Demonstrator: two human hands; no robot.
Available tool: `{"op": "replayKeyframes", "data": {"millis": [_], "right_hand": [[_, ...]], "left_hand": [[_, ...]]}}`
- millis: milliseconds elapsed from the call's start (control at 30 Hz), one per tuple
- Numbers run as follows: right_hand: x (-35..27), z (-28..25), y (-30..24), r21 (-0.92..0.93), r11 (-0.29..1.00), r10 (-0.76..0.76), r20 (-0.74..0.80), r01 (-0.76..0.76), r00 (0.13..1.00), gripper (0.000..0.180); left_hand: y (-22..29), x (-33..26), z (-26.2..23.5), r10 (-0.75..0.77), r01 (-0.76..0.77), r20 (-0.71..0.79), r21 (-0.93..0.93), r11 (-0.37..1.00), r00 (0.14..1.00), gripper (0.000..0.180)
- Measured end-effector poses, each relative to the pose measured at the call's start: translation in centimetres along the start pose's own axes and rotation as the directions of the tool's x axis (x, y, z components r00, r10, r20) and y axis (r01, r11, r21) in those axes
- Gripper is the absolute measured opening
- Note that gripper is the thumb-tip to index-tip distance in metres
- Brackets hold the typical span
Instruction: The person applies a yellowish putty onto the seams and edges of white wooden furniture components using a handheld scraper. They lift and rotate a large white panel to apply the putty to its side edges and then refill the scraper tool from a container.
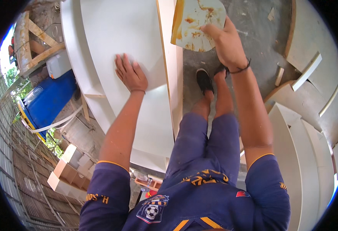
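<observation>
My left hand [131,74] lies flat with its fingers spread on a large white panel [111,27]. The panel has a brownish edge on its right side. In my right hand [229,43] is a whitish, rounded container-like piece [197,23], smeared with amber-brown stains. My thumb presses on its stained face, and the fingers behind it are mostly hidden. It is held beyond the panel's right edge, above the grey floor. Whether it is hollow or flat I cannot tell.
Along the panel's left runs a white cabinet frame [74,42]. A blue barrel-like container [53,98] and wooden trestle [42,30] stand farther left. White curved panels [292,150] and loose strips [306,72] lie at the right. My feet [204,81] are on the floor [246,15].
</observation>
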State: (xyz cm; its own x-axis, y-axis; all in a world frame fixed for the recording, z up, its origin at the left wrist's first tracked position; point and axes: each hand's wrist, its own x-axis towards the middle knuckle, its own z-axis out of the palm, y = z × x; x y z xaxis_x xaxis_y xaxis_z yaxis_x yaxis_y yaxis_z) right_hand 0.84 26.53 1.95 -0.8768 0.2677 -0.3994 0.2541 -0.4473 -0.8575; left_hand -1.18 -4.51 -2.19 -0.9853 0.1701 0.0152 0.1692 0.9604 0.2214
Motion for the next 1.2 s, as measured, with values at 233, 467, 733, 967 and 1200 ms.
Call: {"op": "replayKeyframes", "data": {"millis": [233, 467, 733, 967, 1200], "right_hand": [[-14.4, 1.2, 5.2, 0.124, 0.948, 0.288, 0.065, -0.294, 0.955, 0.048], [-20.2, 3.1, 7.8, -0.113, 0.953, 0.295, 0.132, -0.281, 0.946, 0.060], [-21.8, 8.4, 8.5, -0.475, 0.878, 0.112, 0.071, -0.066, 0.991, 0.062], [-22.6, 12.9, 8.4, -0.622, 0.781, 0.129, 0.079, -0.052, 0.988, 0.069], [-23.1, 13.5, 8.4, -0.634, 0.773, 0.102, 0.083, -0.026, 0.991, 0.070]], "left_hand": [[-0.2, 0.2, 0.2, 0.021, -0.023, -0.060, -0.022, 0.999, 0.998, 0.050], [-3.7, -8.4, -1.1, 0.117, -0.116, 0.050, -0.021, 0.993, 0.992, 0.052], [-4.2, -11.6, -1.6, 0.045, -0.045, 0.047, -0.004, 0.999, 0.998, 0.053], [-4.3, -11.6, -1.6, 0.033, -0.032, 0.035, -0.005, 0.999, 0.999, 0.054], [-4.3, -11.4, -1.4, 0.018, -0.019, 0.040, 0.006, 1.000, 0.999, 0.051]]}}
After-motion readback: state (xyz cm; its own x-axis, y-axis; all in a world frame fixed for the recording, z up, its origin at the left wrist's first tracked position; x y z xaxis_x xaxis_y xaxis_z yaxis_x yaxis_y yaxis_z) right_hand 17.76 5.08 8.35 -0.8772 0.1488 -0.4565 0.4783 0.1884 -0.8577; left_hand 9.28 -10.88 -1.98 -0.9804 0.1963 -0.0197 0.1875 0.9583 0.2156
